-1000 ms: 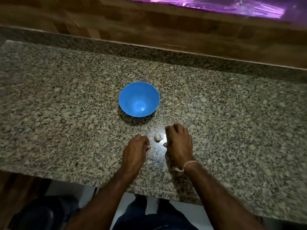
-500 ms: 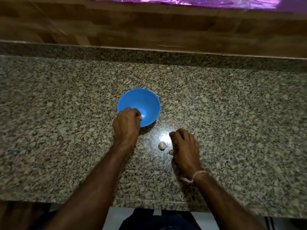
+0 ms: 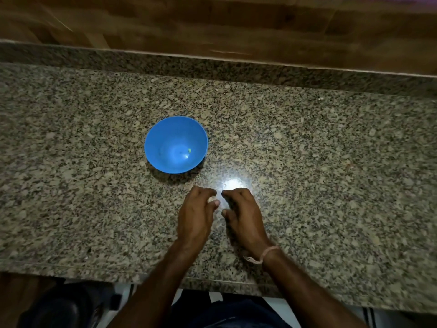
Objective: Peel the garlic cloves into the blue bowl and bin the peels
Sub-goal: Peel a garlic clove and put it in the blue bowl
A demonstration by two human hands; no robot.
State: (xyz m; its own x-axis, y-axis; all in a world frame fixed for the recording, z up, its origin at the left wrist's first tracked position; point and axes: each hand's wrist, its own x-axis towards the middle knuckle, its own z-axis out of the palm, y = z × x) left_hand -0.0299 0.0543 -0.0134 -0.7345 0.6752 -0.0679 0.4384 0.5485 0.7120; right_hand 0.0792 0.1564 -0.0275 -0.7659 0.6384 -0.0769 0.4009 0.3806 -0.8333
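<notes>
Head view, slightly motion-blurred.

- Surface [image 3: 331, 162]: speckled granite, with a raised granite strip at the back and a wood-panel wall [image 3: 212, 24] behind it. A bright glare spot [image 3: 230, 184] lies just beyond the hands.
- Bowl [image 3: 163, 136]: blue, upright, left of centre and well clear of the front edge. A small pale speck [image 3: 189, 150] sits low on the inner wall, right of the bottom; too small to identify.
- Left hand [image 3: 196, 214]: palm down, near the bowl on its near right side, not touching it. Its fingers [image 3: 205, 191] are curled inward and meet the thumb around a pale patch, the garlic [image 3: 211, 199]. Only a sliver of it shows, pinched at the fingertips just above the surface.
- Right hand [image 3: 244, 216]: palm down just beside the left, the fingertips of the two hands almost touching. Its fingers [image 3: 236, 192] are curled together with tips toward the surface and thumb pointing at the left hand. Cannot tell whether they hold anything.
- Wristband [image 3: 268, 252]: thin, pale pink thread on the right wrist.
- Both forearms cross the front edge of the surface.
</notes>
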